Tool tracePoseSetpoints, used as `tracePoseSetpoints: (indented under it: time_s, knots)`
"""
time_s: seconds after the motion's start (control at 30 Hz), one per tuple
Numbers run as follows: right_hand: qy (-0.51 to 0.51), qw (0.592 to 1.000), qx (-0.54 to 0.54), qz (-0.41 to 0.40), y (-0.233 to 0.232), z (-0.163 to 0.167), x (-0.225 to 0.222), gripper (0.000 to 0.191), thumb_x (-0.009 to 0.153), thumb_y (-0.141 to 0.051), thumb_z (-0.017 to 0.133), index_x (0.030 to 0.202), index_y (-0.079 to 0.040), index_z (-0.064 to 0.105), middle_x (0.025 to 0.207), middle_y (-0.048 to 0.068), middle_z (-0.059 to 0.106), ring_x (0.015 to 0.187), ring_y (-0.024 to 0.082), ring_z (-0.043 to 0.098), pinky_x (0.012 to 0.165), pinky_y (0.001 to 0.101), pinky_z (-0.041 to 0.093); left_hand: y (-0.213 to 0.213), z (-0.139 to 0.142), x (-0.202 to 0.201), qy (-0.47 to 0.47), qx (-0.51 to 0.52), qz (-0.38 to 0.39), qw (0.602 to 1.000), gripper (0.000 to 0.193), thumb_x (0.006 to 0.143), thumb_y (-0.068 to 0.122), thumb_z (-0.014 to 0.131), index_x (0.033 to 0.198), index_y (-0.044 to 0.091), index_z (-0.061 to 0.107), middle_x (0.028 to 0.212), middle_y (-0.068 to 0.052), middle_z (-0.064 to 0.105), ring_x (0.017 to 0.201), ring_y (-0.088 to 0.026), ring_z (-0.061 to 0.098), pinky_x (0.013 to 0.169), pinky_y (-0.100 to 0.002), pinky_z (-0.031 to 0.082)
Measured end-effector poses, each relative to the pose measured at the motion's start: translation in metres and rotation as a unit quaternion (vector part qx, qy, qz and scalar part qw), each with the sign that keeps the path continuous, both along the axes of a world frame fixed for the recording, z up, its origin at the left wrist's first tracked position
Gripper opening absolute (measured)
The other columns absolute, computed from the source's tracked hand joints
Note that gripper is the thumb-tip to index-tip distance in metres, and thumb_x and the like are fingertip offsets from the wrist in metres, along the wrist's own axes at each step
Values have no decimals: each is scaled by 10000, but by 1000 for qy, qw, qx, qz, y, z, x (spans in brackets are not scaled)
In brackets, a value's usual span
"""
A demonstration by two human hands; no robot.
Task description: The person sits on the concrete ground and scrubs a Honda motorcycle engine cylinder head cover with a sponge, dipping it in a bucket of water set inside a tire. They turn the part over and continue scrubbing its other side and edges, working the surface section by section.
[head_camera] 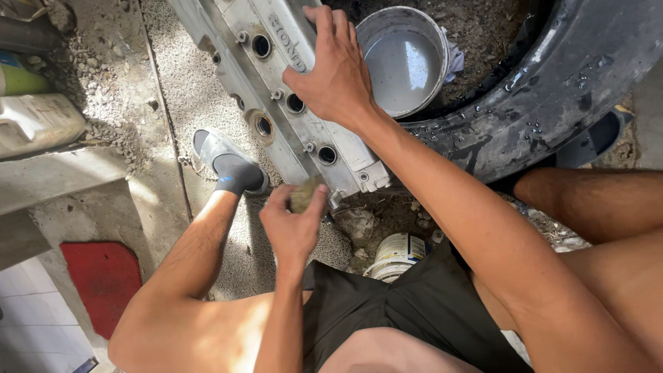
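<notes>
While the person squats over the gravelly ground, the scene reads like this:

Cover: a grey metal engine cover (280,90) lies slanting from 11 o'clock down toward the centre, its lower end near the left hand, its row of round holes facing up.
Right hand: the right hand (335,69) rests flat on the cover's upper side at 12 o'clock, fingers spread wide, palm down, gripping nothing.
Left hand: the left hand (293,224) sits just below the centre, fingers pinched narrow around a small brownish pad (306,195).
Pad: it touches or nearly touches the cover's lower corner; which, I cannot tell.
Bucket: a white bucket (404,59) with pale liquid stands at 1 o'clock, just beside the right hand, inside the tyre.
Tyre: a wet black tyre (552,90) curves across 2 o'clock.
Can: a small white can (395,254) sits at 5 o'clock from the left hand, between the knees.
Foot: a foot in a dark sock and grey sandal (231,166) rests at 9 o'clock, just beside the cover.
Jug: a pale jug (38,124) lies at the far 9 o'clock edge.
Mat: a red mat (103,276) lies at 8 o'clock.
</notes>
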State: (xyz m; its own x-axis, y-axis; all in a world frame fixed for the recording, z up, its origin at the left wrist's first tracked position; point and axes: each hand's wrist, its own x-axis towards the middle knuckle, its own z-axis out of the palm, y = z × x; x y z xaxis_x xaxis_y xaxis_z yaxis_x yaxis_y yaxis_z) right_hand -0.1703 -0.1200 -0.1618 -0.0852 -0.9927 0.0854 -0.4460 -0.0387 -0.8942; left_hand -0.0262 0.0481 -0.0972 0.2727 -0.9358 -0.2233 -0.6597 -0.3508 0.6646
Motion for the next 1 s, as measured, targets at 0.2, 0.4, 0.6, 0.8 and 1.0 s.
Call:
tracePoseSetpoints:
  time_s: [0.2, 0.4, 0.6, 0.8, 1.0]
  knots:
    - [-3, 1000, -19, -4, 0, 0, 1, 747, 824, -270, 816, 1416, -39, 424, 1313, 181, 501, 1239, 386, 500, 1082, 478, 415, 5, 1, -27, -86, -33, -31, 995, 317, 787, 234, 847, 904, -3, 673, 811, -136, 628, 721, -343, 613, 686, -429, 493]
    - [-4, 1000, -11, -4, 1, -1, 1, 752, 820, -275, 817, 1413, -34, 421, 1301, 182, 493, 1247, 382, 498, 1075, 484, 410, 10, 12, -12, 14, 91, -10, 996, 278, 863, 228, 762, 1055, 41, 691, 817, -97, 741, 685, -161, 686, 651, -307, 551]
    - [-5, 1000, -19, 0, 2, -1, 1, 753, 828, -270, 814, 1419, -25, 418, 1315, 187, 490, 1239, 385, 494, 1079, 487, 406, 1, 19, 16, 30, 24, 9, 999, 340, 881, 247, 830, 1032, -2, 655, 851, -76, 701, 732, -117, 609, 649, -273, 527]
    - [-7, 1000, -17, -9, 1, -1, 1, 754, 821, -284, 819, 1417, -39, 426, 1310, 173, 498, 1249, 375, 502, 1083, 484, 413, -1, 24, 29, 180, 60, -34, 981, 267, 1005, 209, 696, 1164, 9, 620, 889, -25, 668, 745, -97, 578, 639, -258, 480]
    - [-9, 1000, -17, -13, 1, -3, 2, 760, 799, -274, 820, 1403, -29, 428, 1301, 183, 491, 1238, 384, 498, 1059, 491, 407, -3, 23, 15, 51, 170, 72, 981, 262, 823, 212, 840, 939, -7, 755, 742, -150, 698, 604, -169, 582, 549, -311, 437]
